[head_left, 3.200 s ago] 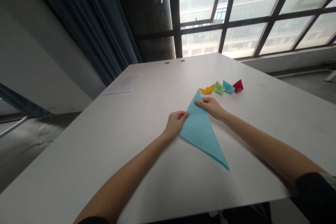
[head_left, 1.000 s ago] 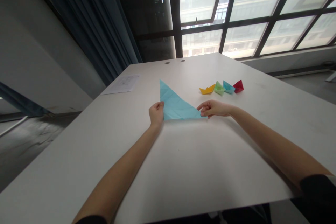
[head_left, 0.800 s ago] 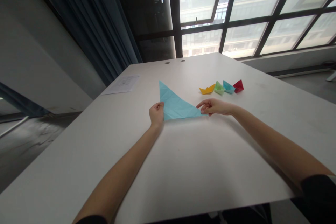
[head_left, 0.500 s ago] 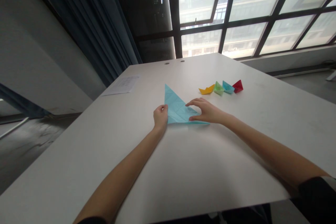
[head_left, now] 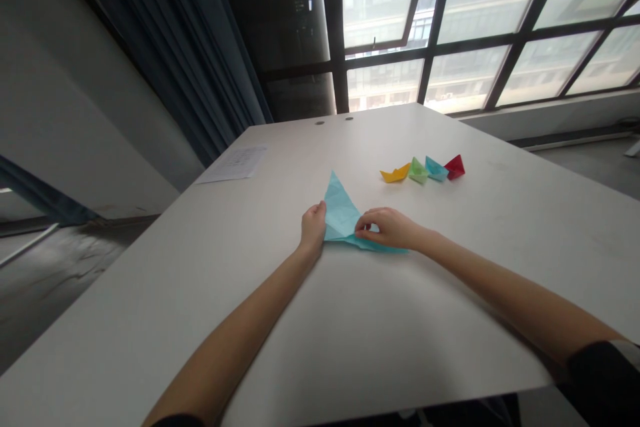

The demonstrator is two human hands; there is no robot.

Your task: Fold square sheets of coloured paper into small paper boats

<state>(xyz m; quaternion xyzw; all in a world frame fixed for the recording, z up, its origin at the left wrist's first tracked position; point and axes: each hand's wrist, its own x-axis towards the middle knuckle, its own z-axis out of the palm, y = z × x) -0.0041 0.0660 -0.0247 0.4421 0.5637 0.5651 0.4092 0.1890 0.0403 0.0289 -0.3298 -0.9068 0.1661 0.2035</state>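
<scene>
A light blue sheet of folded paper (head_left: 341, 215) is between my hands, just above or on the white table (head_left: 360, 320); I cannot tell whether it touches. Its top corner points away from me, and a lower flap extends to the right beneath my right hand. My left hand (head_left: 313, 223) is closed on the paper's left edge, thumb on top. With fingertips and thumb together, my right hand (head_left: 384, 227) pinches the paper near its lower middle fold. The fingers partly cover the right side of the paper.
Beyond my right hand stand small folded paper boats: yellow (head_left: 395, 173), green (head_left: 418, 171), blue (head_left: 437, 169) and red (head_left: 455, 167). A printed sheet (head_left: 235, 165) lies at the table's left edge. Behind are a blue curtain (head_left: 175, 33) and windows (head_left: 385, 83).
My right hand's fingers have gone from apart to pinched on the paper. The paper's right side has folded inward and its top corner has shifted right.
</scene>
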